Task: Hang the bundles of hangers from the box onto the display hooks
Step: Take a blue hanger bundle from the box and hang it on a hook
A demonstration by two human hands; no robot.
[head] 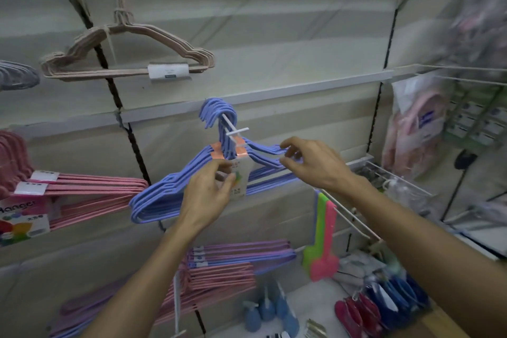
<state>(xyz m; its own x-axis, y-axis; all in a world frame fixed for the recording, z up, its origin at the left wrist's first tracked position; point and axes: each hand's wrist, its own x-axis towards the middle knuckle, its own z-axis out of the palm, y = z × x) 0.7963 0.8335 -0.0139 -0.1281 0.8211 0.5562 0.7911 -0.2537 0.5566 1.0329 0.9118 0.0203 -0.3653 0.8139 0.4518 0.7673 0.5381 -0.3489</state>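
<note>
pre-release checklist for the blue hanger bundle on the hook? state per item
1. Blue hanger bundle has its hook ends over the display hook: ok.
2. Hook ends sit behind the hook's front crossbar: ok, as far as this view shows.
3. Left hand pinches the bundle's paper label, so it is not yet free: not ok for release.
4. Right hand grips the bundle's right arm: not ok for release.
5. Bundle hangs level: not ok, its left end sags lower.
6. Clearance from the pink hanger bundles on the left: cannot tell.
</note>
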